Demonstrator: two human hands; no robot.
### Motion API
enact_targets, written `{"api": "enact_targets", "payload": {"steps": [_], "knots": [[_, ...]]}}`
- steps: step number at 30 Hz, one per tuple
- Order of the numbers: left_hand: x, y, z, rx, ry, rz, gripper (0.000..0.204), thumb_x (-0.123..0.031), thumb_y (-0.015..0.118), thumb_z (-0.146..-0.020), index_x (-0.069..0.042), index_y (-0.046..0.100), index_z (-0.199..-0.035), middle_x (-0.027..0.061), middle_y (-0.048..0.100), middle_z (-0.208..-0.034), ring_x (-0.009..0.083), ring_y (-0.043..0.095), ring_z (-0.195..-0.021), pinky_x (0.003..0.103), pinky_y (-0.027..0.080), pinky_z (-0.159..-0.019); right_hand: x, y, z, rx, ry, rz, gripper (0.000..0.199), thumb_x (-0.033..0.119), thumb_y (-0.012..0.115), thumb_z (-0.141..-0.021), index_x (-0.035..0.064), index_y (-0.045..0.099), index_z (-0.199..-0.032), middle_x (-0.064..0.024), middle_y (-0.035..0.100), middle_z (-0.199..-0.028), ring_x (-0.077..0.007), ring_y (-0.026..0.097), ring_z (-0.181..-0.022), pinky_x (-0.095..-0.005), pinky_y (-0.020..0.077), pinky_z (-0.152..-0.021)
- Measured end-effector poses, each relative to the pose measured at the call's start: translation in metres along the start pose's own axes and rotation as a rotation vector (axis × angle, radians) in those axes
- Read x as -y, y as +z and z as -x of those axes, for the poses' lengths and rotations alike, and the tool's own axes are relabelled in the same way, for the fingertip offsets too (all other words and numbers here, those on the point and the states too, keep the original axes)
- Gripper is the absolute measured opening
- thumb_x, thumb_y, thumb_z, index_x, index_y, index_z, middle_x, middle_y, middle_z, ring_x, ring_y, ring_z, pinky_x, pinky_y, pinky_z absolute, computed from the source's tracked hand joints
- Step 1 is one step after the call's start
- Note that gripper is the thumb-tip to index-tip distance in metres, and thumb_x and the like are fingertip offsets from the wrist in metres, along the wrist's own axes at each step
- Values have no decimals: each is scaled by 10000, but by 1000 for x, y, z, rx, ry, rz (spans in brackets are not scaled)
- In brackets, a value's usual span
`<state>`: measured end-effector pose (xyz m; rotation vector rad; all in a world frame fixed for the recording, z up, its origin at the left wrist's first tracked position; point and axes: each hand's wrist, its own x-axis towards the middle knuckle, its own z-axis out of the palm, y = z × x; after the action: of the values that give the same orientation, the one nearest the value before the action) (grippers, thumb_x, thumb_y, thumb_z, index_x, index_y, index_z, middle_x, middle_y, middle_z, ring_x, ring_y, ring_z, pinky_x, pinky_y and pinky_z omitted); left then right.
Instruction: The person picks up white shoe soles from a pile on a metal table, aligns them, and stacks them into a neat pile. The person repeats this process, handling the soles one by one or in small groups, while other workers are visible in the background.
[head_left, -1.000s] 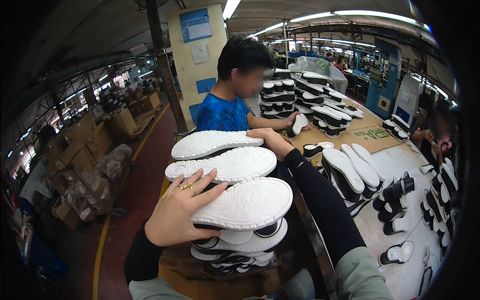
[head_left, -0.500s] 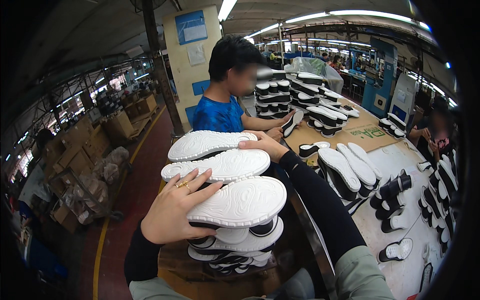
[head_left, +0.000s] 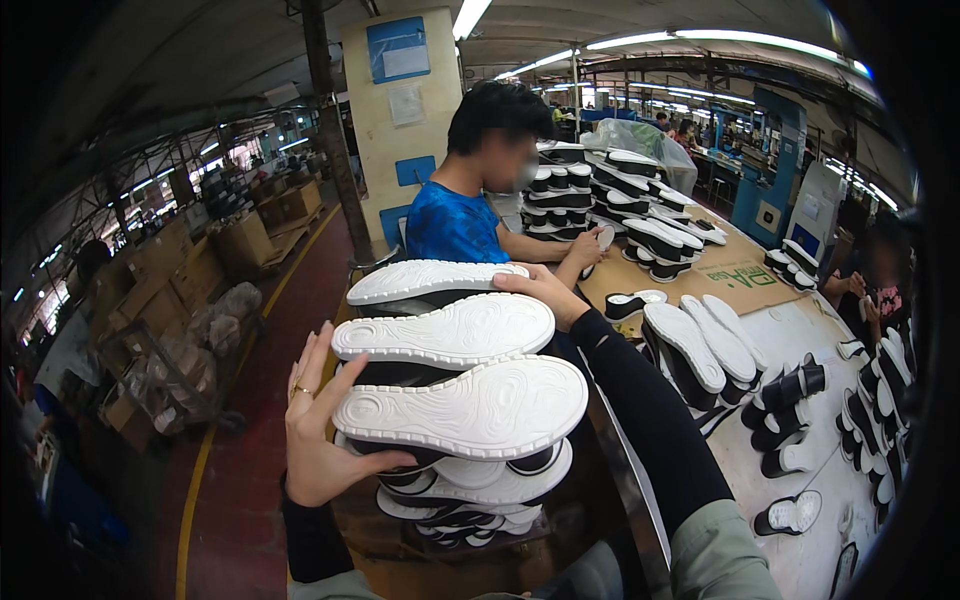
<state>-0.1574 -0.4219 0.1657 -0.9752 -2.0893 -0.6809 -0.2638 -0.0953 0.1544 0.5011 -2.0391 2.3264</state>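
A stack of white and black shoe soles stands in front of me, with three lying side by side across its top, patterned white undersides up. My left hand (head_left: pixel 322 425) is at the left end of the nearest sole (head_left: pixel 465 408), fingers spread, thumb along its black side. Behind it lies the middle sole (head_left: pixel 450 332). My right hand (head_left: pixel 545 293) grips the right end of the farthest sole (head_left: pixel 425 283), thumb on top and the other fingers mostly hidden. More soles (head_left: pixel 500 480) are piled underneath.
A person in a blue shirt (head_left: pixel 450 222) handles a sole at the table (head_left: pixel 725 250). Piles of soles (head_left: pixel 660 240) cover its far part, loose soles (head_left: pixel 790 512) its near right. Another person sits at far right. Cartons (head_left: pixel 240 248) and a cart stand left of the red aisle (head_left: pixel 240 420).
My left hand has slid left off the sole tops to their left ends, its fingers now upright and spread. The nearest sole's left end is uncovered. My right hand keeps its grip.
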Motion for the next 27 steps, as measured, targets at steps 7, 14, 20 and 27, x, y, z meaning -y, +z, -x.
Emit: {"api": "enact_targets", "payload": {"steps": [7, 14, 20, 27], "knots": [[10, 14, 9, -10, -46, 233, 986, -470, 908, -431, -21, 566, -1240, 243, 397, -1421, 351, 458, -1268, 429, 367, -1031, -16, -13, -5, 53, -86, -99, 359, 227, 663, -880, -28, 596, -1124, -58, 649, -986, -82, 612, -838, -227, 494, -735], [15, 16, 9, -2, -59, 271, 963, -448, 910, -448, -24, 565, -1240, 248, 394, -1417, 365, 438, -1281, 447, 362, -1036, -14, -11, -7, 91, -94, 25, 365, 230, 656, -886, -1, 568, -1154, -44, 632, -1028, -80, 600, -891, -221, 482, -780], [15, 14, 9, 24, -72, 277, 931, -418, 910, -470, -29, 563, -1240, 264, 365, -1428, 401, 393, -1307, 476, 346, -1046, -3, -6, -7, 125, -42, 82, 373, 302, 633, -901, 7, 585, -1125, -37, 629, -995, -83, 600, -867, -221, 481, -759], [22, 20, 12, -13, -70, 328, 1061, -470, 901, -476, -9, 468, -1328, 260, 308, -1461, 359, 376, -1324, 446, 322, -1064, 1, -6, -2, 77, 1, 90, 459, 415, 564, -927, 2, 591, -1128, -57, 626, -996, -91, 588, -886, -226, 470, -751]]}}
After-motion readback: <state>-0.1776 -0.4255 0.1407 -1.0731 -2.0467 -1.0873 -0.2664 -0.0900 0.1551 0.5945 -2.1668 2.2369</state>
